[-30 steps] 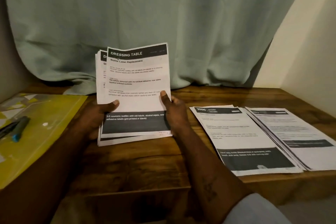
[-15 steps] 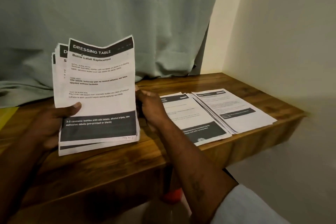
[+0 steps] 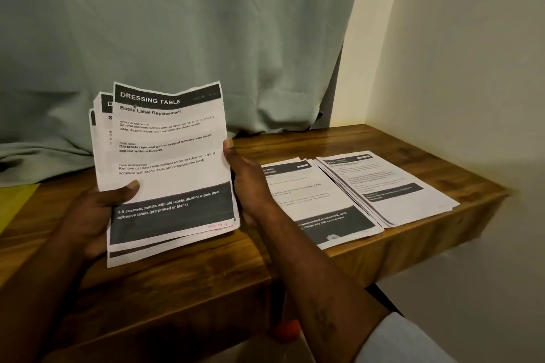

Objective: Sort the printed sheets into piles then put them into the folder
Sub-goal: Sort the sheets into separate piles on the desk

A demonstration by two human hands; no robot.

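I hold a stack of printed sheets [image 3: 168, 156] upright above the wooden table [image 3: 191, 274]; its top sheet is headed "DRESSING TABLE". My left hand [image 3: 94, 215] grips the stack from below left, thumb across the front. My right hand [image 3: 244, 183] holds the stack's right edge, thumb at the side. Two piles lie flat on the table to the right: a pile headed "KITCHEN" [image 3: 318, 200] and, overlapping its right side, a thicker pile [image 3: 389, 183]. A corner of the yellow folder [image 3: 14, 200] shows at the far left edge.
A pale green curtain [image 3: 177, 38] hangs behind the table and bunches on its back edge. A cream wall [image 3: 472, 68] closes the right side. The table's right end and front edge drop off close to the piles. Something orange [image 3: 286, 330] shows below the table.
The view has swung to the right, so most of the yellow folder and the pens left the frame. The stack is more upright, and my right thumb has moved up its right edge.
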